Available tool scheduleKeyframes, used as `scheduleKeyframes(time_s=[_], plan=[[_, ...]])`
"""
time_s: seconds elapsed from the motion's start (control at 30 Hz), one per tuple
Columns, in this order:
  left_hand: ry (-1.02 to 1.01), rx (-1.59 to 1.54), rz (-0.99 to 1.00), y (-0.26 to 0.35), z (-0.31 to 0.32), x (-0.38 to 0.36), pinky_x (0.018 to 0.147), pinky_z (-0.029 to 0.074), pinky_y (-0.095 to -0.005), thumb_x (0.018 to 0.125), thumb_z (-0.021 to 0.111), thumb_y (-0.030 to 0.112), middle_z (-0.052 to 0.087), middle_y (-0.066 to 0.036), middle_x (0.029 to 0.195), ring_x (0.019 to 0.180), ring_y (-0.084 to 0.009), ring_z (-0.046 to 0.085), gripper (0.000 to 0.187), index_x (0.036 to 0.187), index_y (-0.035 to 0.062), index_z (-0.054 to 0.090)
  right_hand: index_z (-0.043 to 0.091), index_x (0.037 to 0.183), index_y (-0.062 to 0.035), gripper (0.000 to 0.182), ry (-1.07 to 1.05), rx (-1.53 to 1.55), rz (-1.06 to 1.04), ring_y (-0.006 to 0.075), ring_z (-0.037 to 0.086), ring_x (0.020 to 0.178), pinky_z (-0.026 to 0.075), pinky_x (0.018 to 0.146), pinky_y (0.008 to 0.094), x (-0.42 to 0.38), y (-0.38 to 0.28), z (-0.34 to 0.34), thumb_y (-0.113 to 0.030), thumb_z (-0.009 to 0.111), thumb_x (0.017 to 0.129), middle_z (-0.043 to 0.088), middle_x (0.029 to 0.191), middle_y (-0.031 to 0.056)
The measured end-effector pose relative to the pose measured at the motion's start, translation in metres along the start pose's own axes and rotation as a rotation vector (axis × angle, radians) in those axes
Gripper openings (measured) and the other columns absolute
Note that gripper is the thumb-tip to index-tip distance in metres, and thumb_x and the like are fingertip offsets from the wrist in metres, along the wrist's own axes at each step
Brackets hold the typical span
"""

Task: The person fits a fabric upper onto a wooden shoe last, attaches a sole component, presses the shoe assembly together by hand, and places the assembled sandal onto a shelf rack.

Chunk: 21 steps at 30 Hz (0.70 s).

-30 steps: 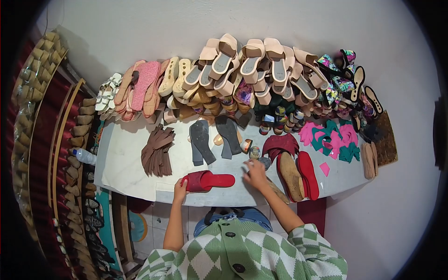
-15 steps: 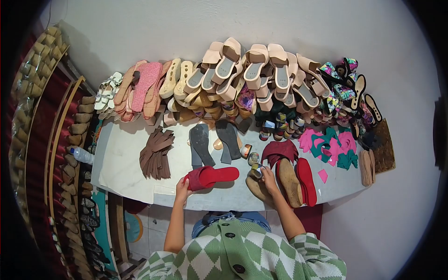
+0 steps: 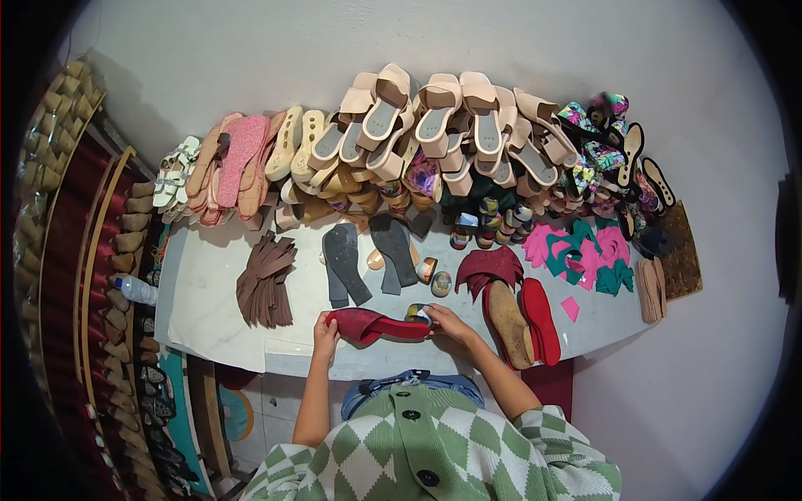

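Note:
A red slide sandal (image 3: 361, 325) with a dark red upper is held above the front of the table, its toe end gripped by my left hand (image 3: 326, 336). My right hand (image 3: 449, 323) is closed around a small multicoloured shoe heel (image 3: 417, 314), right at the sandal's heel end. Two more patterned heels, one of them (image 3: 440, 284) closest, rest just beyond. To the right of my right hand lie a tan, worn-looking sole shape (image 3: 507, 327), a red sole (image 3: 540, 321) and a fan of dark red upper pieces (image 3: 489, 270).
Dark grey soles (image 3: 347, 264) and brown strips (image 3: 266, 280) lie left of centre. Pink and teal cut pieces (image 3: 578, 252) are on the right. Stacked beige heeled sandals (image 3: 388, 113) line the back wall. Racks of shoe lasts (image 3: 125, 242) stand at the left.
My right hand has moved left with the heel, bringing it to the sandal's heel end. The sandal has tilted in my left hand. The whole view has shifted slightly.

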State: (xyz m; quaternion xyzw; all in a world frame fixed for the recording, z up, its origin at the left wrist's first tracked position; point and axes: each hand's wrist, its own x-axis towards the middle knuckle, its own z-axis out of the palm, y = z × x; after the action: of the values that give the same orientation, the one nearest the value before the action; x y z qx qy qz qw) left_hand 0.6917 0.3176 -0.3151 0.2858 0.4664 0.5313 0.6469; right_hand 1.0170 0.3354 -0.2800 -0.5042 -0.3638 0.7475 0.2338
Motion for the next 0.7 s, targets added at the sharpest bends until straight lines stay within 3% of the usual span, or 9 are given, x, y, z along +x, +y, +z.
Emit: scheduleKeyframes(time_s=[0.13, 0.23, 0.33, 0.7], plan=[[-0.030, -0.042, 0.019, 0.005, 0.002, -0.005, 0.081, 0.046, -0.0239, 0.093, 0.049, 0.010, 0.057, -0.004, 0.099, 0.090, -0.0114, 0.056, 0.010, 0.102, 0.0057, 0.047, 0.045, 0.123, -0.0056, 0.039, -0.057, -0.015, -0.007, 0.0116, 0.058, 0.081, 0.050, 0.067, 0.0248, -0.002, -0.004, 0.008, -0.033, 0.043, 0.095, 0.057, 0.103, 0.0051], [-0.024, -0.081, 0.041, 0.004, -0.004, -0.007, 0.082, 0.047, -0.0258, 0.093, 0.048, 0.009, 0.057, -0.006, 0.100, 0.090, -0.0126, 0.056, 0.011, 0.103, 0.0054, 0.047, 0.044, 0.123, -0.0039, 0.039, -0.086, 0.241, 0.018, 0.0150, 0.061, 0.082, 0.056, 0.063, 0.0295, -0.015, -0.013, 0.022, -0.029, 0.045, 0.094, 0.059, 0.100, 0.0067], [-0.008, -0.114, 0.063, 0.005, -0.011, -0.009, 0.083, 0.047, -0.0273, 0.094, 0.046, 0.009, 0.057, -0.006, 0.100, 0.091, -0.0138, 0.057, 0.010, 0.103, 0.0053, 0.046, 0.041, 0.126, -0.0040, 0.040, -0.204, 0.304, 0.026, 0.0189, 0.062, 0.089, 0.058, 0.068, 0.0357, -0.014, -0.012, 0.022, -0.027, 0.046, 0.094, 0.056, 0.109, 0.0090], [-0.031, -0.062, 0.111, 0.011, -0.015, -0.006, 0.080, 0.047, -0.0255, 0.094, 0.046, 0.010, 0.057, -0.005, 0.098, 0.090, -0.0124, 0.056, 0.010, 0.103, 0.0064, 0.046, 0.041, 0.126, -0.0031, 0.043, -0.156, 0.242, -0.015, 0.0199, 0.061, 0.090, 0.058, 0.064, 0.0360, -0.012, -0.016, 0.021, -0.032, 0.045, 0.094, 0.054, 0.112, 0.0101]])
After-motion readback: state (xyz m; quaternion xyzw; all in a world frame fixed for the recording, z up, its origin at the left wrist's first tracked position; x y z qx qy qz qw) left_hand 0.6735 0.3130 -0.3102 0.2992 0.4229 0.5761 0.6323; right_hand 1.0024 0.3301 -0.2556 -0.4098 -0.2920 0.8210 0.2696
